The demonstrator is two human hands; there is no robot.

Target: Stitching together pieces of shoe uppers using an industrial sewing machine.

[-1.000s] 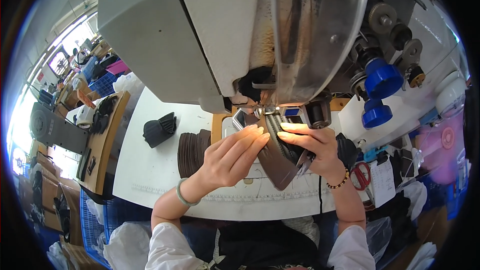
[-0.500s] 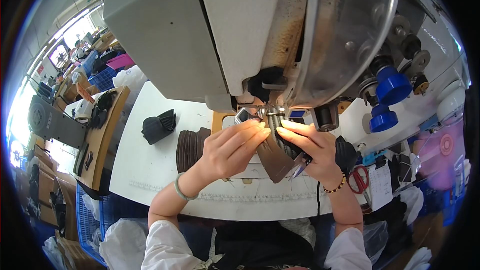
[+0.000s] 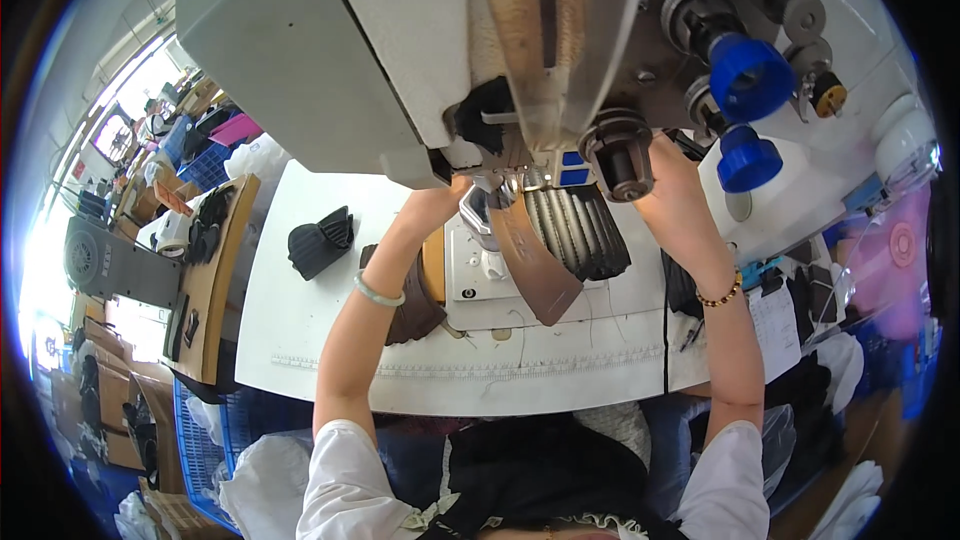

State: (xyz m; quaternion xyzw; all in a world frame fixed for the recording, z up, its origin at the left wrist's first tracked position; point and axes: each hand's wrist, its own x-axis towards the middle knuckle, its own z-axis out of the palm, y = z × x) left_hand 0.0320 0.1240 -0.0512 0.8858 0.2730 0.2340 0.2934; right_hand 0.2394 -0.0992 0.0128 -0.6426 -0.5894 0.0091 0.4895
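1. Grip: the sewing machine hides the fingers of our left hand and right hand; we cannot tell their closure or hold.
2. Brown panel, extending toward us from the machine: we should guide it flat.
3. Ribbed dark piece, alongside: we should keep edges even.

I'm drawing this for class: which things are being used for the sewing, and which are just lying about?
Being used, it seems: sewing machine, brown strip, ribbed dark piece.

Probably just lying about: blue basket, white plastic bag, paper sheet.
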